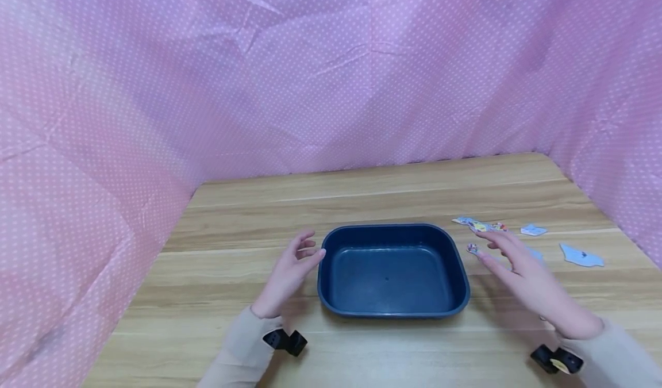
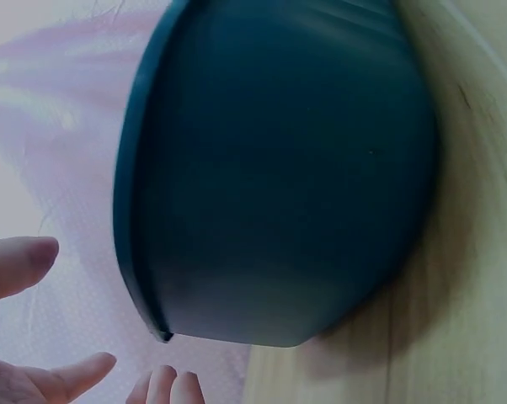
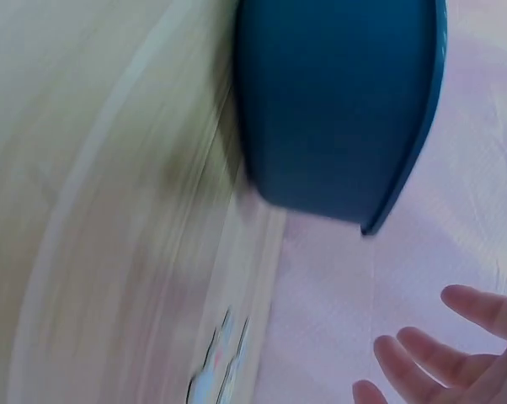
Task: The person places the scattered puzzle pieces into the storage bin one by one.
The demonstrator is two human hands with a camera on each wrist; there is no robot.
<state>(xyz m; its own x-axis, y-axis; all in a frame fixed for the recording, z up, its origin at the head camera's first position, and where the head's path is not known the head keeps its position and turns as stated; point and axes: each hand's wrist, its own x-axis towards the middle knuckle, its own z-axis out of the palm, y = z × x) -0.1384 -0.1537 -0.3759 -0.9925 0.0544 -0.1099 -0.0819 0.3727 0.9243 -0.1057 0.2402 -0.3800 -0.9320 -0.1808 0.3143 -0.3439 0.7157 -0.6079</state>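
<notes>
A dark blue rectangular plastic basin [image 1: 388, 279] stands on the wooden table with nothing inside it. Beside its left rim is my left hand [image 1: 289, 270], fingers loosely bent and thumb pointing toward the rim. My right hand [image 1: 532, 279] hovers to the right of the basin, fingers spread and holding nothing. It partly hides several flat printed pieces with irregular edges. One bears a colourful print [image 1: 480, 226]; a light blue piece [image 1: 581, 256] lies farther right. In the left wrist view the basin's side wall [image 2: 279, 168] fills the middle, with my fingers apart from it.
Behind the wooden table [image 1: 233, 233] and along its sides hangs a pink cloth [image 1: 331, 89] with white dots. A small blue piece [image 1: 532, 230] lies toward the back right. Each wrist wears a black camera, such as the left one [image 1: 284, 341].
</notes>
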